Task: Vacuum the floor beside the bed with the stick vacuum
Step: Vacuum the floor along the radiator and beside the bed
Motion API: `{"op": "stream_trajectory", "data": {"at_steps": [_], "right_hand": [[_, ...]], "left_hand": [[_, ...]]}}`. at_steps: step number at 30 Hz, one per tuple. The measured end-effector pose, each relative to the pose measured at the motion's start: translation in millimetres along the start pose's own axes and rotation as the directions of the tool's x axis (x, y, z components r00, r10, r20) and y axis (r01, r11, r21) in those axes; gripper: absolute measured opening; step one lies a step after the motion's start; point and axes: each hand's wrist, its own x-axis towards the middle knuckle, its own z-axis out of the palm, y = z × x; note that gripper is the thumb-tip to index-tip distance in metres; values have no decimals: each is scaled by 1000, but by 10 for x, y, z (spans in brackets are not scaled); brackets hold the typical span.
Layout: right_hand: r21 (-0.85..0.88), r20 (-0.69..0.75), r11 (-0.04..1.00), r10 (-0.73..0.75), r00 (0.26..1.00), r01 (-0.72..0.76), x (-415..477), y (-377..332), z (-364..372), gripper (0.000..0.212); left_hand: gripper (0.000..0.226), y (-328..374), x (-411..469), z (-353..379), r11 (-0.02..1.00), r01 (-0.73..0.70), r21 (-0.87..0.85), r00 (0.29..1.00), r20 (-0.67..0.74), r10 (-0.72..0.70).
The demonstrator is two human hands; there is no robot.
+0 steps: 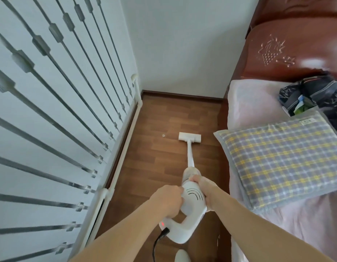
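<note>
A white stick vacuum (190,205) points away from me down the narrow strip of wooden floor (154,163) between a white wardrobe and the bed (245,104). Its flat white floor head (189,137) rests on the boards about halfway to the far wall. My left hand (168,198) grips the left side of the vacuum's body near the handle. My right hand (205,188) is wrapped around the right side of the body. A red light glows at the handle's rear, where a black cord (158,241) plugs in. A small pale scrap (163,135) lies on the floor left of the head.
The white wardrobe (56,120) with long metal handles fills the left side, with white pipes along its base. On the bed lie a checked pillow (277,163) and dark bags (315,97); a brown headboard (288,48) stands behind. A white wall (182,53) with dark skirting closes the far end.
</note>
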Motion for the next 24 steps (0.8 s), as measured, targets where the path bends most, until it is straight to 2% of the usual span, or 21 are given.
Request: {"op": "stream_trajectory", "data": {"at_steps": [5, 17, 24], "right_hand": [[-19, 3, 998, 67, 998, -67, 105, -16, 9, 42], [11, -11, 999, 39, 999, -39, 577, -663, -133, 43], [2, -31, 998, 57, 998, -57, 578, -420, -177, 47]], "left_hand": [[42, -24, 84, -68, 999, 2, -43, 998, 65, 1], [44, 62, 875, -450, 1000, -20, 17, 997, 79, 18], [45, 68, 788, -253, 999, -35, 33, 994, 104, 32]]}}
